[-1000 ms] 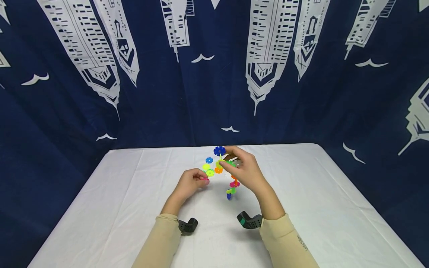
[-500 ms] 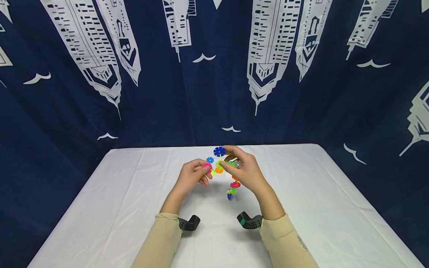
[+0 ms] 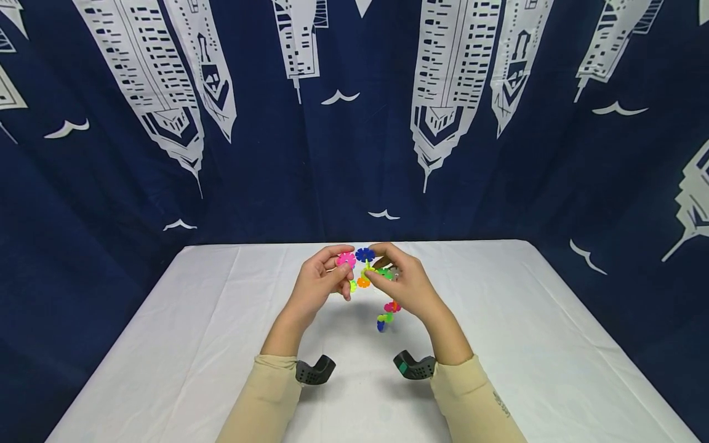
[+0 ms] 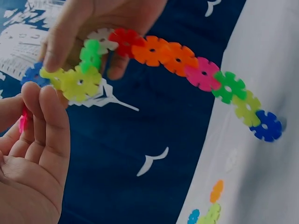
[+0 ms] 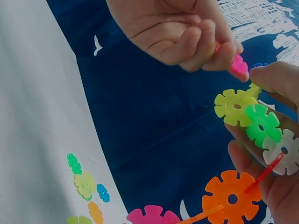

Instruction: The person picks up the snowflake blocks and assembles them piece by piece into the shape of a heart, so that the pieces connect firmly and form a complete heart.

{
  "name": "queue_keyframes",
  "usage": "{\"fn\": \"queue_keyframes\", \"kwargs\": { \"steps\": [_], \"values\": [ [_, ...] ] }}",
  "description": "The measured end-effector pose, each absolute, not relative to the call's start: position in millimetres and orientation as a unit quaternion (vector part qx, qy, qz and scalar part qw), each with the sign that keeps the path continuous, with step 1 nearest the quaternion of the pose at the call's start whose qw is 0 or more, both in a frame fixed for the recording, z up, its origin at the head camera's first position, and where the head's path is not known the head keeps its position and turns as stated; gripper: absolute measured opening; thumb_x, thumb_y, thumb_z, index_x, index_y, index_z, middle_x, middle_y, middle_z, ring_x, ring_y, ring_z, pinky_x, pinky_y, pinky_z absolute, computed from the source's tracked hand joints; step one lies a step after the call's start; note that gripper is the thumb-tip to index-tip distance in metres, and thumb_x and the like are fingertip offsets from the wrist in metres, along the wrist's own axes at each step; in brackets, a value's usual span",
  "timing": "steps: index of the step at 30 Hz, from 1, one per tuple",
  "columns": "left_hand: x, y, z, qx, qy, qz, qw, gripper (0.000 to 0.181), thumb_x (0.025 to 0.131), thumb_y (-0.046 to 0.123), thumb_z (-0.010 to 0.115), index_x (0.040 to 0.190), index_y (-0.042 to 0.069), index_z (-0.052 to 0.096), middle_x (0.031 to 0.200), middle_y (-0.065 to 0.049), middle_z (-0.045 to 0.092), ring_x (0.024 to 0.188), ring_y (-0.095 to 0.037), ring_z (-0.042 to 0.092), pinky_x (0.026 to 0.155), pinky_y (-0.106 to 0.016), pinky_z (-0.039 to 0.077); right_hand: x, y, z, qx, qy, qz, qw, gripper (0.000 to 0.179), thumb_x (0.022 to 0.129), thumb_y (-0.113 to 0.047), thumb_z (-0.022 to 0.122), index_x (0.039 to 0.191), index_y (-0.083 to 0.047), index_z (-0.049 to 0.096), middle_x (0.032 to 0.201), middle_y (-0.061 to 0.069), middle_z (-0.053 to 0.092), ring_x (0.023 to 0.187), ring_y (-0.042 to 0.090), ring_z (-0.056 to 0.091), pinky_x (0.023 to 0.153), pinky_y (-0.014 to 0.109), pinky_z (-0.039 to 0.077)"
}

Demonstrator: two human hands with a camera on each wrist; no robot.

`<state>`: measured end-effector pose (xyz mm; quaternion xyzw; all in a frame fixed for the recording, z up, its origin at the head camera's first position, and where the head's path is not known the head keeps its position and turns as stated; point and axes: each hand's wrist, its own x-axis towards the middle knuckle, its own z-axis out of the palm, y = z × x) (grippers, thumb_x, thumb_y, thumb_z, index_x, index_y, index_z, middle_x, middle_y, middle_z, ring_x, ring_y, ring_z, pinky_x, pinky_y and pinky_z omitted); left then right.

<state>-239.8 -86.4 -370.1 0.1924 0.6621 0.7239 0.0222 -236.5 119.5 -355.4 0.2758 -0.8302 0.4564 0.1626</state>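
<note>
Okay, left hand (image 3: pixel 314 284) pinching the pink disc (image 3: pixel 346 259), right hand (image 3: pixel 408 280) gripping the chain (image 4: pixel 184 64), I'm ideally aligning them crosswise.

The beige sleeves (image 3: pixel 475 397) bear black wrist devices (image 3: pixel 316 370) and, apparently, lettering (image 3: pixel 501 403).

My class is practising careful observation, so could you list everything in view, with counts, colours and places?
Flower-shaped piece: one, pink, in the left hand
Chain of flower pieces: one, multicoloured, hanging from the right hand
Loose flower pieces: several, exact count unclear; green, yellow, blue, orange; on the table
Table cover: one, white, under the hands
Backdrop: one, dark blue with white print, behind the table
Wrist cameras: two, black, one per wrist
Sleeves: two, beige, forearms
Hands: two, above the table
</note>
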Motion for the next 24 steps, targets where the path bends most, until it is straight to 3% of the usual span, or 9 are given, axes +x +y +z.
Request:
{"fn": "queue_keyframes", "kwargs": {
  "steps": [16,24],
  "values": [
    [-235.2,-89.1,-363.7,0.21,0.637,0.74,0.049,0.037,0.1,0.007,0.058,0.136,0.001,0.055,0.08,-0.003,0.062,0.056,-0.012,0.058,0.06,-0.025,0.057,-237.4,122.6,-354.6,0.3,-0.825,0.461,0.132,0.033,0.09,-0.014,0.074,0.121,-0.01,0.064,0.108,0.007,0.072,0.094,0.021,0.069,0.082,0.03,0.057],
    [-231.7,-85.7,-361.7,0.216,0.643,0.733,0.056,0.037,0.099,0.005,0.056,0.136,-0.001,0.055,0.077,-0.001,0.061,0.057,-0.012,0.057,0.061,-0.024,0.057,-237.8,121.4,-355.2,0.299,-0.805,0.48,0.179,0.011,0.098,-0.012,0.063,0.104,-0.007,0.071,0.086,0.006,0.072,0.074,0.015,0.062,0.073,0.027,0.056]
  ]
}}
